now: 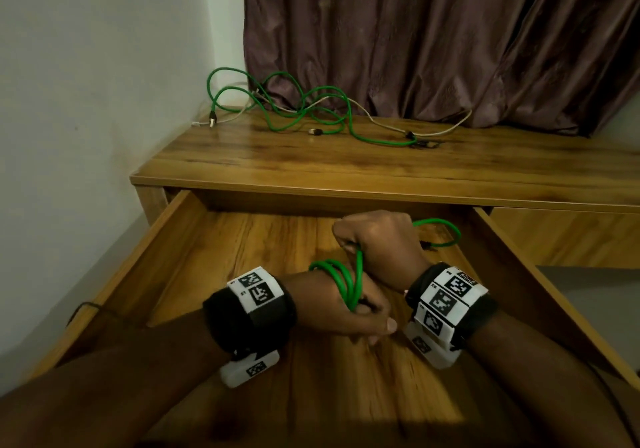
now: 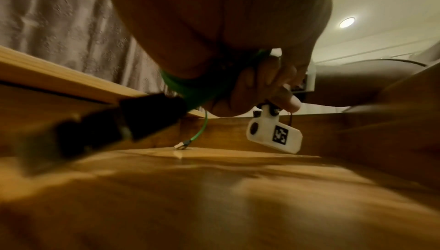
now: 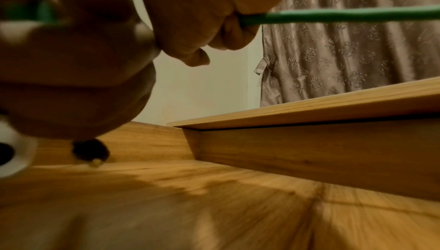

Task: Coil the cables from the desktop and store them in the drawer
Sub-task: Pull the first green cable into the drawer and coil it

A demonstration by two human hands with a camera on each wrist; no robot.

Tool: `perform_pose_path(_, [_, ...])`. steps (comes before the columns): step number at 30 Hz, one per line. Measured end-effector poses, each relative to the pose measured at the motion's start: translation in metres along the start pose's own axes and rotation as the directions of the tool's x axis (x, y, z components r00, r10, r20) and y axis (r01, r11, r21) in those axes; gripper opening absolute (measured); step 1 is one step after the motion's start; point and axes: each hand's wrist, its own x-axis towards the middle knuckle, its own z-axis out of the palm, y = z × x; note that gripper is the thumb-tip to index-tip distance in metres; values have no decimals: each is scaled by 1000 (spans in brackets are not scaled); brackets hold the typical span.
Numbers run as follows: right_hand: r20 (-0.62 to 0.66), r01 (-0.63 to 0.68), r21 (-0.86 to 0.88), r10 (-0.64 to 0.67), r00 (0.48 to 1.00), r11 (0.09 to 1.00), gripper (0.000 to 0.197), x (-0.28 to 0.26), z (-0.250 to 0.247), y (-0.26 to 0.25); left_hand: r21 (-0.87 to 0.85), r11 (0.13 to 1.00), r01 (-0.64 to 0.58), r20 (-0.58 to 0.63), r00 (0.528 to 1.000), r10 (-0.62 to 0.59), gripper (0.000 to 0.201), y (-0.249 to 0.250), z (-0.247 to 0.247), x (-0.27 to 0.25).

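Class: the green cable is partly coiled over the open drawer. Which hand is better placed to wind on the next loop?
Right hand, probably: it grips the free run of the green cable, while the left hand pinches the finished loops.

Black plug (image 2: 119, 126) blurred, cable's (image 1: 349, 279) grasped stretch hidden
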Motion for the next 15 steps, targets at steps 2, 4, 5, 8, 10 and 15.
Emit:
perform_pose_path(2, [-34,83,37,-82,996,996,33,6,0,0,-4,998,-55,3,998,55,30,7,3,4])
perform_pose_path(4, [-75,126,61,-122,990,990,44,9,2,-2,-72,995,-74,11,997,75,28,5,9,6])
perform_pose_path(5, [-88,132,63,-126,988,989,48,9,-1,-3,-87,994,-71,28,997,74,28,7,10,8])
perform_pose_path(8, [-118,154,125,-139,983,980,49,11,1,-3,-117,987,-110,25,993,114,27,8,16,11])
perform_pose_path(10, [-108,161,175,-144,984,971,50,7,4,-1,-129,985,-114,45,992,121,27,7,18,13])
perform_pose_path(15, [25,88,293,-100,995,952,58,0,18,3,-156,984,-85,66,993,96,30,9,19,5])
